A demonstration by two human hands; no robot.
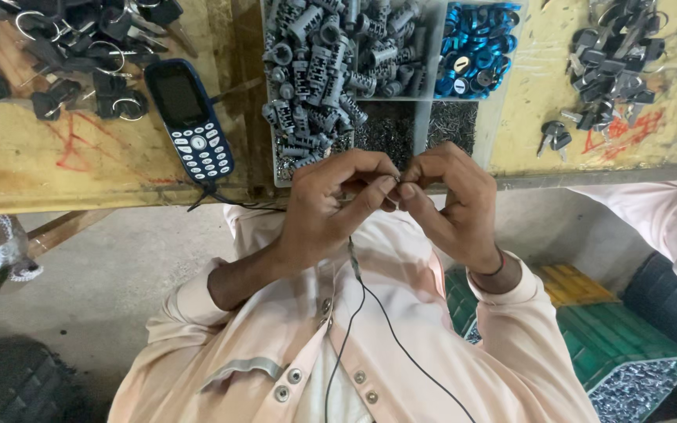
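My left hand (334, 205) and my right hand (452, 202) meet fingertip to fingertip just below the workbench edge. Both pinch one small grey metal part (396, 185), mostly hidden by my fingers. Right above my hands a divided clear tray (423, 117) holds several grey lock cylinders (331, 59), blue round pieces (476, 47) and tiny dark pins (452, 124). A thin black cord (358, 305) hangs down over my pale shirt.
A dark blue keypad phone (190, 117) lies on the yellow bench (80, 160) left of the tray. Black-headed keys with rings (80, 55) are piled far left, more keys (617, 59) far right. A green crate (620, 345) with small metal parts stands low right, beside another person's sleeve (667, 219).
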